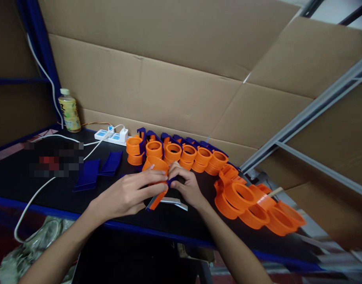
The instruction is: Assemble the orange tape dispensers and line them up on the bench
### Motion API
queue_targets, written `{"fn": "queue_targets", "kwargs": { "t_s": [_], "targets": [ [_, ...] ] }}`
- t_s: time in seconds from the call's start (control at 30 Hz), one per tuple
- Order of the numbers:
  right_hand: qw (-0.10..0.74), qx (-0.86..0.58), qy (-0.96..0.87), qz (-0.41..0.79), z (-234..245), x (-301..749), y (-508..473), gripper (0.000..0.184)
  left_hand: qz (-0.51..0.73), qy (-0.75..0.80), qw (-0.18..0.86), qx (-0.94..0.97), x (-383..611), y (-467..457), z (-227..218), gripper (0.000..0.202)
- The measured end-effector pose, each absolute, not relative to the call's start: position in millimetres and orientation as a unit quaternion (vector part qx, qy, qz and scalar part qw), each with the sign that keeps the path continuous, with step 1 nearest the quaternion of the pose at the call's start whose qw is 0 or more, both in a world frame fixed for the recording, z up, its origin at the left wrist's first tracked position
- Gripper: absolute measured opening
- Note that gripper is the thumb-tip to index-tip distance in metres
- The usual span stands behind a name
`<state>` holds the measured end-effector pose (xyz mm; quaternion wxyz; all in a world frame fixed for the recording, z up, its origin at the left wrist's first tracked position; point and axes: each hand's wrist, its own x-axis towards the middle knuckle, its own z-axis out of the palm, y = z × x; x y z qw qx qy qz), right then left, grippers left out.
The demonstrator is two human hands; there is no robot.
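My left hand (130, 193) and my right hand (185, 183) meet at the middle of the black table (27, 181). Both are closed around one orange plastic ring (156, 163) with a dark blue piece fitted to it. Just behind the hands stands a row of several finished orange rings with blue parts (181, 152). A heap of plain orange rings (251, 205) lies right of my right hand. A small grey metal piece (176, 202) rests on the table under my hands.
Flat blue plastic sheets (98, 169) lie left of my hands. A white power strip (111, 136) with white cables and a yellow drink bottle (69, 110) sit at the back left. Cardboard walls (169, 79) close off the back; a metal frame bar (310, 114) slants at right.
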<state>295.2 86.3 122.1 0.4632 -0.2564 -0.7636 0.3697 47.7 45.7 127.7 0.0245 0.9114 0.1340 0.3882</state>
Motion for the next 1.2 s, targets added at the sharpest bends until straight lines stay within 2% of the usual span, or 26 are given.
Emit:
{"fn": "queue_targets", "kwargs": {
  "t_s": [0.33, 0.47, 0.6, 0.67, 0.73, 0.93, 1.07, 1.2],
  "targets": [
    [0.447, -0.239, -0.785, 0.357, 122, 301, 93, 0.030, 0.370, 0.127, 0.058, 0.919, 51, 51, 123, 0.080],
    [0.455, -0.266, -0.791, 0.311, 122, 302, 93, 0.033, 0.419, 0.112, 0.072, 0.898, 53, 56, 119, 0.074],
    [0.494, -0.295, -0.789, 0.215, 123, 301, 90, 0.032, 0.484, 0.117, 0.099, 0.862, 58, 59, 117, 0.065],
    [0.509, -0.305, -0.777, 0.207, 124, 301, 88, 0.036, 0.506, 0.129, 0.118, 0.845, 60, 59, 117, 0.065],
    [0.504, -0.310, -0.772, 0.233, 124, 300, 88, 0.041, 0.533, 0.147, 0.141, 0.821, 61, 56, 119, 0.066],
    [0.469, -0.304, -0.770, 0.309, 119, 296, 88, 0.040, 0.594, 0.248, 0.245, 0.725, 58, 49, 123, 0.071],
    [0.480, -0.289, -0.781, 0.276, 118, 297, 84, 0.042, 0.631, 0.299, 0.311, 0.645, 59, 56, 120, 0.069],
    [0.451, -0.243, -0.826, 0.236, 124, 297, 79, 0.047, 0.684, 0.311, 0.422, 0.508, 62, 67, 119, 0.057]
  ]
}}
